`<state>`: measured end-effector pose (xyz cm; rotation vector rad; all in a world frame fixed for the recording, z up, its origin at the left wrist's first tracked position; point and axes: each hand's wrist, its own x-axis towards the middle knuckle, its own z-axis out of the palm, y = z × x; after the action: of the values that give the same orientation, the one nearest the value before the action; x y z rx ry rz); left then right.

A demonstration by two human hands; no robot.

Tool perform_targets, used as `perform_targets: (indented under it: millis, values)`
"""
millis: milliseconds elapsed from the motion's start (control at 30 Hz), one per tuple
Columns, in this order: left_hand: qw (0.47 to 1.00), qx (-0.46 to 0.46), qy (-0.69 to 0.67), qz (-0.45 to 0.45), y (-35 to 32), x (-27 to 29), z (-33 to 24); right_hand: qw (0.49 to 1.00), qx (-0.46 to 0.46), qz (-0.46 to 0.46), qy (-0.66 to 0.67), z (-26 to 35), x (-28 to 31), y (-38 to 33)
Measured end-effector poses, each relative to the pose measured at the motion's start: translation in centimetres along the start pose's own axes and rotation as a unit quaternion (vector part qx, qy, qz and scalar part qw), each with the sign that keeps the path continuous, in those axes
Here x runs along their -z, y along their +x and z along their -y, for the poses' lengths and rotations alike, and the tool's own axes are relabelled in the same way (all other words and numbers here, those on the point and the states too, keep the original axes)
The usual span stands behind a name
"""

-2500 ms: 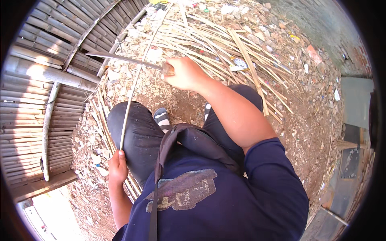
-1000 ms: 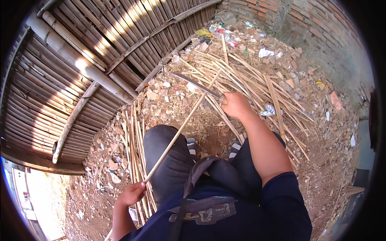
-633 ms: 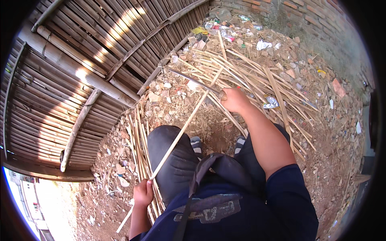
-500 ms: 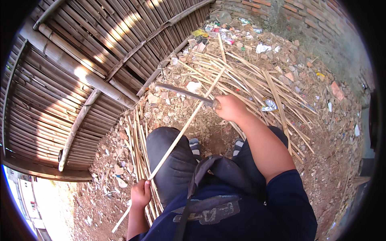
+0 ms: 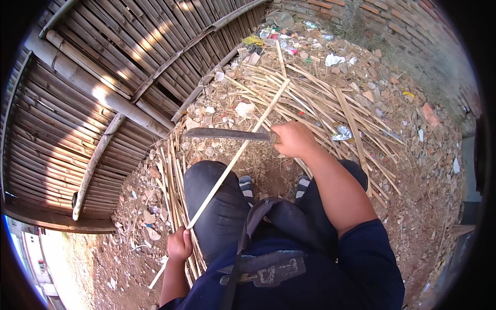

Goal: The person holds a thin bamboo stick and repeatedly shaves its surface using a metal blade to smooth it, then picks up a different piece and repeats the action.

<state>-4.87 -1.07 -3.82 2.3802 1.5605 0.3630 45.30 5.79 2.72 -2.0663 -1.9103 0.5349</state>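
My left hand [image 5: 179, 244] is closed around a long pale bamboo strip [image 5: 226, 173] near its lower end, beside my left knee. The strip slants up and away over my thigh to the far right. In front of my knees my right hand [image 5: 294, 139] grips the handle of a machete [image 5: 227, 134]. Its dark blade points left and crosses the strip's upper half; I cannot tell whether the edge touches it. Just left of my left leg lies a bundle of thin strips [image 5: 173, 188], partly hidden by my arm and leg.
A loose pile of bamboo strips [image 5: 320, 111] spreads over stony ground ahead and right. At left stands a bamboo slat wall [image 5: 129, 57] with thicker poles. Behind the pile are scattered litter [image 5: 335, 60] and a brick wall [image 5: 382, 20]. My sandalled feet [image 5: 247, 188] show between my knees.
The machete blade has swung down and toward me at its tip, from tilted upward to nearly level. My left hand keeps its hold on the strip, and the view has shifted slightly.
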Motion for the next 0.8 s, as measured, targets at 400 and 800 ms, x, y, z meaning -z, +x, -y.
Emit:
perform_targets:
  millis: [400,800]
  values:
    - [1.0,0.003,-0.022,0.003,-0.4,-0.8,0.7,0.999,0.015,-0.007,0.042,0.5,-1.5,0.5]
    - [0.999,0.052,0.01,-0.003,2.1,2.2,-5.3,0.882,-0.057,0.023,0.466,0.8,-1.8,0.9]
